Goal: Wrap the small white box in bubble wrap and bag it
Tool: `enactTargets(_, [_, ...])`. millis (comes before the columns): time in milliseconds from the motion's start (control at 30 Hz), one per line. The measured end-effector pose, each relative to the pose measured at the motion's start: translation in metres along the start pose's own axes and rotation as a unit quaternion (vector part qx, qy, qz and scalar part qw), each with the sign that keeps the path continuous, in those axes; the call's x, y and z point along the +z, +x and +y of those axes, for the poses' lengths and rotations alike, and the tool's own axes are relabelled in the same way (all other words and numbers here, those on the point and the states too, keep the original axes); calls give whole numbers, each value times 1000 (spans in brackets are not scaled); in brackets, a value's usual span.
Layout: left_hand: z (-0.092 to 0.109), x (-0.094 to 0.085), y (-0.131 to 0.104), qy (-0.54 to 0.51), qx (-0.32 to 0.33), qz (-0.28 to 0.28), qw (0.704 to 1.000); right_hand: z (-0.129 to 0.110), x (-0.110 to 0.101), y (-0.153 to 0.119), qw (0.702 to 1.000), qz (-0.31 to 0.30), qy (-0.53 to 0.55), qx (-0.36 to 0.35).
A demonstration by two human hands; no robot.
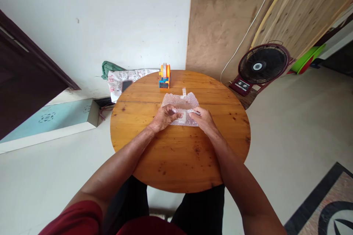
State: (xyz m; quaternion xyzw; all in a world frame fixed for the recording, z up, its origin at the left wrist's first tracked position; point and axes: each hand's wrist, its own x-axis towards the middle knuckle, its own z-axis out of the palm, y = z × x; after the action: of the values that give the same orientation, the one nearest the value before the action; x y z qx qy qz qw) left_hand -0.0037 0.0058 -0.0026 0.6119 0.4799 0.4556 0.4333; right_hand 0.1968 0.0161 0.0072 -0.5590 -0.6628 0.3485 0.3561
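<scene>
A sheet of clear bubble wrap [180, 100] lies on the round wooden table [176, 154] in front of me. My left hand [164, 116] pinches its left side, thumb and fingers pressed together. At the right side, my right hand [204, 118] grips the wrap between thumb and fingers. Between the hands a fold of the wrap is raised, and a small pale item [182, 117] shows there; its kind is unclear. A strip of clear tape [184, 91] sticks out from the wrap's far edge onto the table.
An orange and blue tape dispenser [164, 77] stands near the table's far edge. Behind the table's left side lie a printed white sack [132, 77] and a green bag [110, 69]. A dark red fan [259, 66] stands on the floor at the right, by the wall.
</scene>
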Motion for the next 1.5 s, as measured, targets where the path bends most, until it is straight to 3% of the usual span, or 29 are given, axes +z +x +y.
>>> enactTargets(267, [-4,5,2,-95,-21,-4,995,6,4,1,992,73,-88,-58])
enactTargets(400, [-2,4,1,-101,-30,-11,994,0,6,-5,961,141,-136,-196])
enactTargets(500, [-1,4,1,-98,-33,-15,995,-9,6,-10,923,132,-202,-300])
enactTargets(633, [-7,3,4,-65,-15,-1,998,-11,9,-14,900,80,-241,-354])
enactTargets(867, [-18,-2,5,24,35,10,999,-6,10,-12,897,21,-266,-352])
enactTargets(1133, [-9,-13,4,24,-17,26,999,-9,6,-14,901,17,-257,-348])
enactTargets(1300, [-15,-21,7,29,-53,41,997,-9,7,-13,903,12,-250,-348])
enactTargets(1500, [-13,-21,4,70,-41,24,996,-6,7,-13,902,13,-253,-350])
